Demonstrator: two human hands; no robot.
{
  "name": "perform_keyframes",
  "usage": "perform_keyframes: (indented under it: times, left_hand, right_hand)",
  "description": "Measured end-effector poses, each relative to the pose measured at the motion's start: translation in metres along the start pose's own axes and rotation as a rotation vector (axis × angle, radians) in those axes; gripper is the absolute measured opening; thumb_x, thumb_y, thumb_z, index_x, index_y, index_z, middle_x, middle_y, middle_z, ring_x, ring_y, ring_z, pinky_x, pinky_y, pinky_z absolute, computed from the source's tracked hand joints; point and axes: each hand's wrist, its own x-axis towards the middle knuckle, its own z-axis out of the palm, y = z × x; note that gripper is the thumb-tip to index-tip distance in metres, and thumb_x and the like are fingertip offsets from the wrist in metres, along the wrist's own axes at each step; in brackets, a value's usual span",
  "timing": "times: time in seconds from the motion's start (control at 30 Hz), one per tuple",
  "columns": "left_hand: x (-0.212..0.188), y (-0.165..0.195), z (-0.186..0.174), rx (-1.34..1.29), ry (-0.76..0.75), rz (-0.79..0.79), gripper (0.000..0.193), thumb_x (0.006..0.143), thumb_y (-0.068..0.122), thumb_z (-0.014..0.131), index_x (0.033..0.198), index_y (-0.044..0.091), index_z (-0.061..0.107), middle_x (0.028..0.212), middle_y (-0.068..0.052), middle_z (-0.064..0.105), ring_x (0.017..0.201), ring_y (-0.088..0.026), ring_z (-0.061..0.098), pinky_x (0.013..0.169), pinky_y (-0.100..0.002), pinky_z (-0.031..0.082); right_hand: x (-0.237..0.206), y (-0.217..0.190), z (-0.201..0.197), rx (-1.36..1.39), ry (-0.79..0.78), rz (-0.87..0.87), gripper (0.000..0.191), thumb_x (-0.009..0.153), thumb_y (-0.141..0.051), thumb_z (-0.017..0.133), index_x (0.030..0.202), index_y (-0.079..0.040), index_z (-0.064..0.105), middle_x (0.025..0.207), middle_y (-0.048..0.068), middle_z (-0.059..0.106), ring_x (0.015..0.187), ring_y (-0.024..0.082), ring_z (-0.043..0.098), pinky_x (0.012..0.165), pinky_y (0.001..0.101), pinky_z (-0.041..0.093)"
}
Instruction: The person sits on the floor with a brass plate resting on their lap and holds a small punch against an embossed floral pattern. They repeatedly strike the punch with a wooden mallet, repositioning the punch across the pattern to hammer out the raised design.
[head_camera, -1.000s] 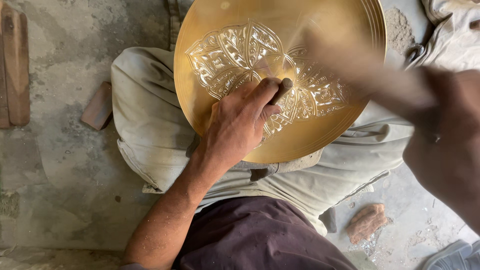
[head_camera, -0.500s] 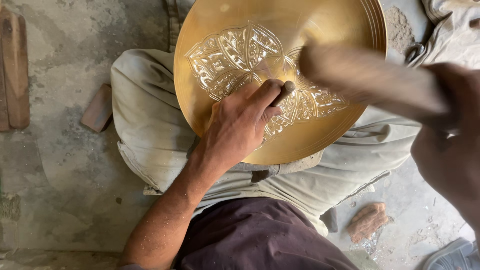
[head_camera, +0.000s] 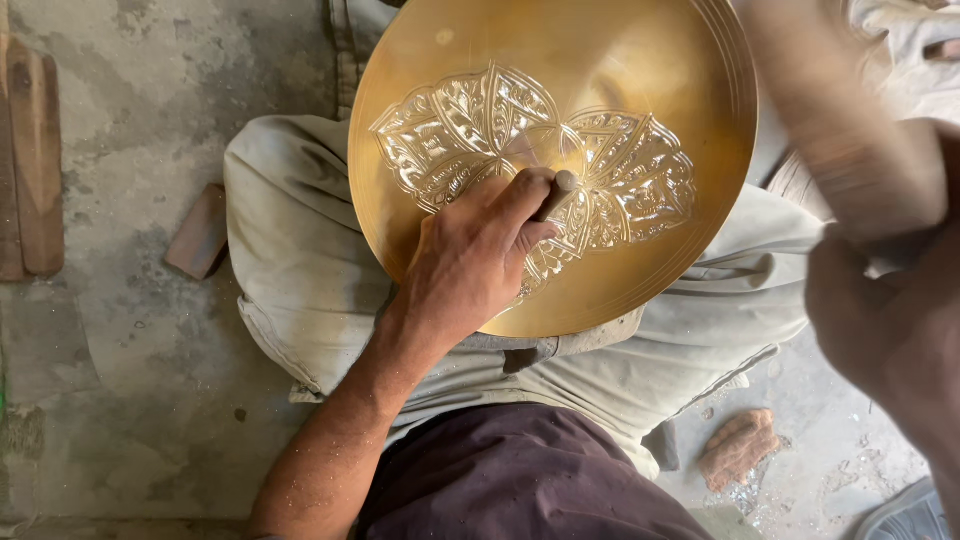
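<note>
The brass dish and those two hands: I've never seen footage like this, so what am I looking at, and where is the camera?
No machine here: a person works with bare hands, and the one camera sits on their head, looking down at their lap. A round golden metal dish with a chased flower pattern rests on their knees. The left hand lies on the dish and grips a short punch, its tip set on the pattern. The right hand, close to the camera and blurred, holds a pale mallet-like tool raised above the dish. Below is a concrete floor with a small wooden block, wooden strips at the left edge, and a reddish lump near the right knee.
</note>
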Motion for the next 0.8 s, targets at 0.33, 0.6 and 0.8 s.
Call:
perform_keyframes:
  times: [0.33,0.6,0.8]
  left_hand:
    - [-0.002,0.003,-0.002,0.015,0.001,-0.003,0.029,0.101,0.014,0.072,0.124,0.012,0.055,0.099,-0.008,0.068,0.088,-0.029,0.073,0.07,-0.043,0.057]
    - [-0.002,0.006,-0.006,0.013,-0.037,-0.044,0.033,0.098,0.017,0.072,0.125,0.01,0.055,0.098,-0.009,0.067,0.088,-0.029,0.072,0.068,-0.042,0.057]
    - [0.0,0.007,-0.008,-0.005,-0.026,-0.015,0.032,0.099,0.013,0.072,0.127,0.011,0.056,0.099,-0.009,0.066,0.088,-0.028,0.071,0.07,-0.041,0.057]
  right_hand:
    - [0.002,-0.022,-0.005,-0.122,-0.043,0.075,0.041,0.093,0.012,0.067,0.132,0.006,0.056,0.104,0.025,0.07,0.086,0.031,0.072,0.076,0.0378,0.06]
    - [0.008,-0.025,-0.008,-0.051,0.026,-0.077,0.033,0.091,0.019,0.058,0.123,0.014,0.061,0.106,0.029,0.068,0.093,0.036,0.072,0.081,0.0404,0.062]
    - [0.005,-0.024,-0.01,-0.241,-0.004,-0.092,0.041,0.08,0.015,0.064,0.12,0.006,0.067,0.096,0.022,0.071,0.085,0.032,0.071,0.077,0.0399,0.061]
